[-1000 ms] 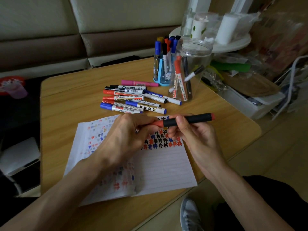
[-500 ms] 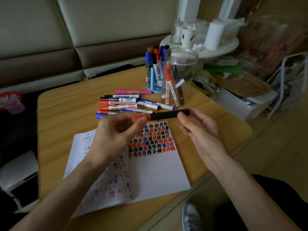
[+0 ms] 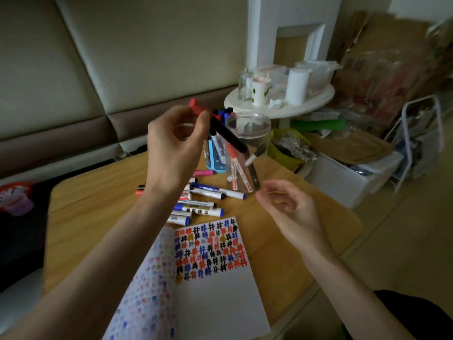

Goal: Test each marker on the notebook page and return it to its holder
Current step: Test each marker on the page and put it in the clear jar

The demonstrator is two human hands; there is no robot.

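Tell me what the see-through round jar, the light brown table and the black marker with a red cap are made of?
The see-through round jar looks like plastic, perhaps glass: markers show through its glossy wall. The light brown table looks like wood or laminate: grain streaks run along it. The black marker with a red cap, in the left hand, looks like plastic: smooth, evenly coloured.

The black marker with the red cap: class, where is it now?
Head view, upper middle: the marker is held in the left hand near its red cap, its barrel slanting down toward the clear jar, in front of the blue holder.
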